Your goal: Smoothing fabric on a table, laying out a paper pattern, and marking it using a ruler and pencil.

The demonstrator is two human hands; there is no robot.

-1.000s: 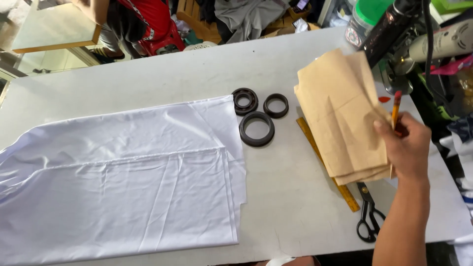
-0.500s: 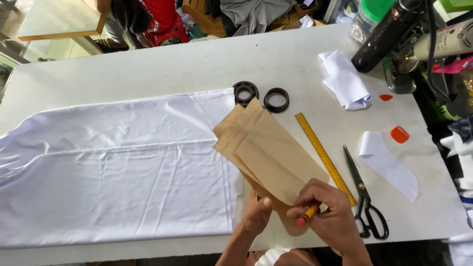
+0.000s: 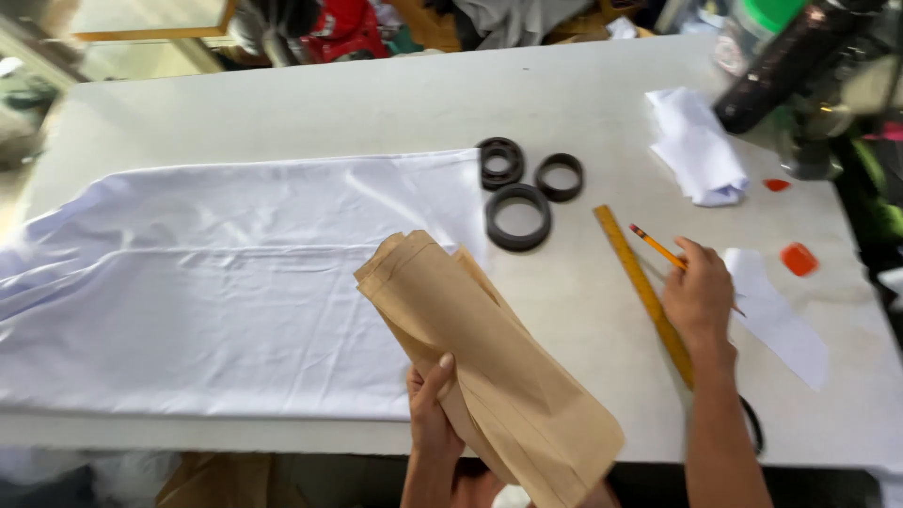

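Paper patterns (image 3: 489,357) sit pinched in the left hand (image 3: 431,409), over the white cloth's (image 3: 207,282) near edge; right hand (image 3: 698,296) grips a pencil (image 3: 656,246) beside it. Best laid flat, edges square to the cloth.

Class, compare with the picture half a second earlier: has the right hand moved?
Yes. The right hand, holding the pencil, left the brown paper pieces and moved right, across the yellow ruler.
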